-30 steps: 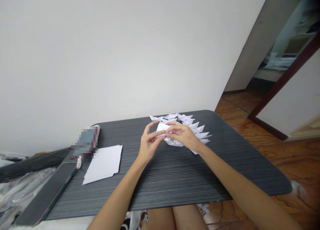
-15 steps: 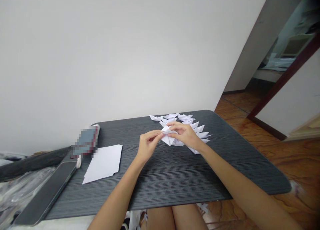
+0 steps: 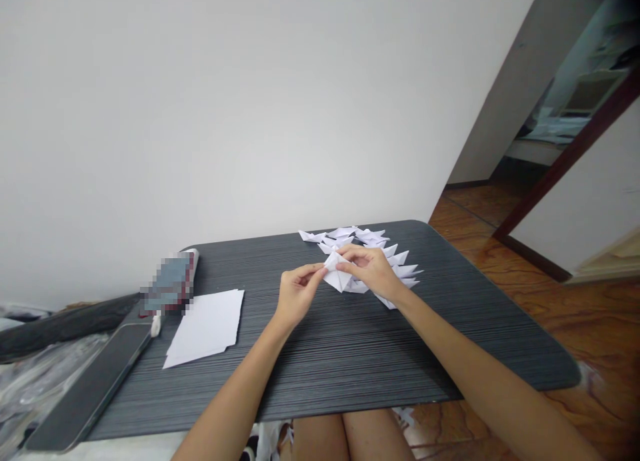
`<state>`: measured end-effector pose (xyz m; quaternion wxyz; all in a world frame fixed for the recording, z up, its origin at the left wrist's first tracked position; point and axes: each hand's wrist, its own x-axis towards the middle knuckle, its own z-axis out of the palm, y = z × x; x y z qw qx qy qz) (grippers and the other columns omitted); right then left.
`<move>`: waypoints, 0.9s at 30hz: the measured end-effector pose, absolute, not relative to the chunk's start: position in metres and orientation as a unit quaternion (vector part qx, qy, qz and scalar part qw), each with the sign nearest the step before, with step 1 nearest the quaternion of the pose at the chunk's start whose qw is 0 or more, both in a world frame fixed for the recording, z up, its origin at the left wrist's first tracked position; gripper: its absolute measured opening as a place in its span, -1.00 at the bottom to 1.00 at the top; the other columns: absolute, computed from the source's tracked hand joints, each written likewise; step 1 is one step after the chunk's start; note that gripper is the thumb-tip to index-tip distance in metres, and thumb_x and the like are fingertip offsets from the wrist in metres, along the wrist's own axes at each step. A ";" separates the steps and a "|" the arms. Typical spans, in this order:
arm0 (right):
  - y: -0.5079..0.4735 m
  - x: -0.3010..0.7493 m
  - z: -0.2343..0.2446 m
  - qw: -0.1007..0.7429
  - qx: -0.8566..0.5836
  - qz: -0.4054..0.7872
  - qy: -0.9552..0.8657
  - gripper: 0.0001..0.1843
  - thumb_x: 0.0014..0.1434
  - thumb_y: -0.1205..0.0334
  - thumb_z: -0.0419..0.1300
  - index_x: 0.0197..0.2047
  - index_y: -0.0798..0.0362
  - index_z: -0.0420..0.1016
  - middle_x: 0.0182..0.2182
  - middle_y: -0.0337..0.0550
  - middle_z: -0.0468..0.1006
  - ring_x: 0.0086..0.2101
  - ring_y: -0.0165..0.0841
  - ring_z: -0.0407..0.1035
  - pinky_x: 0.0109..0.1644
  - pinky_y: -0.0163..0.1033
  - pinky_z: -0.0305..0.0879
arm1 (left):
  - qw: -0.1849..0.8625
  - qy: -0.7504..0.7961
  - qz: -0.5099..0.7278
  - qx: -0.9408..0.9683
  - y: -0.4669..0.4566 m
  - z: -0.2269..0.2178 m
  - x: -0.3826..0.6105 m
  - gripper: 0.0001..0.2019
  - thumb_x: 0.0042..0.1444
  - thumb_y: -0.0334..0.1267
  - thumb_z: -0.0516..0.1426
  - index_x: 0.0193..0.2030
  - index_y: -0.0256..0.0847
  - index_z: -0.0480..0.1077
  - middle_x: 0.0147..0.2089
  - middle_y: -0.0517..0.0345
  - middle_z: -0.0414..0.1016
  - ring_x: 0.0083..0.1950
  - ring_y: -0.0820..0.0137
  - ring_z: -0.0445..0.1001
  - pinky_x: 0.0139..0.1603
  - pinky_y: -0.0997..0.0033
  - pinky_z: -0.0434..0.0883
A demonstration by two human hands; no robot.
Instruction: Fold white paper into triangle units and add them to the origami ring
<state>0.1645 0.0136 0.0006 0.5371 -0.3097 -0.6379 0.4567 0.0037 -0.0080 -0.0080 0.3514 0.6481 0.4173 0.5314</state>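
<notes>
A small folded white paper (image 3: pixel 336 278) is held up over the dark table between my two hands. My left hand (image 3: pixel 298 289) pinches its left corner between thumb and fingers. On the other side, my right hand (image 3: pixel 367 267) grips the right part, with the thumb on the near face and the fingers behind the top edge. The paper has a diamond-like outline with a crease down its lower half. Just behind and to the right lie several folded white paper boats (image 3: pixel 397 257), partly hidden by my right hand.
Flat white paper sheets (image 3: pixel 207 327) lie stacked on the left of the dark table (image 3: pixel 300 374). Beyond them is a pixelated object (image 3: pixel 170 284) at the table's left edge. A white wall (image 3: pixel 280 114) rises behind the table; wooden floor (image 3: pixel 575 321) shows on the right.
The raised flap at the top of the folded paper now lies flatter, so the front looks like a smooth diamond. Both hands keep their hold and have barely shifted.
</notes>
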 end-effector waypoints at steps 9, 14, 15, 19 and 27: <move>0.012 0.161 0.001 0.535 -0.348 0.498 -0.586 -0.67 -0.24 0.17 0.31 -0.68 0.10 0.20 -0.39 -0.20 0.40 -0.27 -0.37 0.29 -0.11 -0.21 0.17 | 0.421 0.409 0.547 0.598 -0.008 -0.010 0.008 -0.82 -0.11 -0.22 0.19 -0.43 -0.31 0.39 -0.42 0.11 0.50 -0.39 0.43 0.47 -0.34 0.48 0.40; 0.012 0.163 0.004 0.510 -0.340 0.537 -0.579 -0.68 -0.25 0.21 0.31 -0.67 0.10 0.19 -0.47 -0.25 0.37 -0.38 -0.43 0.27 -0.26 -0.28 0.17 | 0.445 0.397 0.538 0.596 -0.009 -0.010 0.009 -0.81 -0.11 -0.22 0.19 -0.50 -0.30 0.32 -0.45 0.14 0.48 -0.43 0.49 0.44 -0.39 0.52 0.37; 0.012 0.163 0.004 0.509 -0.341 0.542 -0.575 -0.68 -0.25 0.21 0.31 -0.68 0.11 0.20 -0.48 -0.26 0.37 -0.40 -0.44 0.27 -0.28 -0.29 0.17 | 0.447 0.394 0.536 0.597 -0.009 -0.010 0.009 -0.81 -0.11 -0.22 0.19 -0.50 -0.30 0.31 -0.46 0.15 0.47 -0.44 0.50 0.43 -0.39 0.53 0.36; 0.011 0.162 0.004 0.511 -0.347 0.552 -0.561 -0.68 -0.25 0.20 0.31 -0.68 0.11 0.20 -0.48 -0.25 0.38 -0.42 -0.45 0.27 -0.31 -0.30 0.17 | 0.453 0.395 0.532 0.597 -0.009 -0.011 0.010 -0.81 -0.09 -0.22 0.18 -0.49 -0.31 0.29 -0.49 0.17 0.44 -0.46 0.52 0.42 -0.42 0.56 0.36; 0.012 0.162 0.002 0.516 -0.340 0.569 -0.543 -0.66 -0.27 0.24 0.32 -0.68 0.12 0.18 -0.45 -0.24 0.39 -0.42 -0.47 0.27 -0.34 -0.33 0.17 | 0.517 0.365 0.525 0.569 -0.011 -0.004 0.011 -0.57 -0.09 -0.26 0.19 -0.07 -0.24 0.15 -0.42 0.11 0.51 -0.46 0.46 0.48 -0.45 0.53 0.39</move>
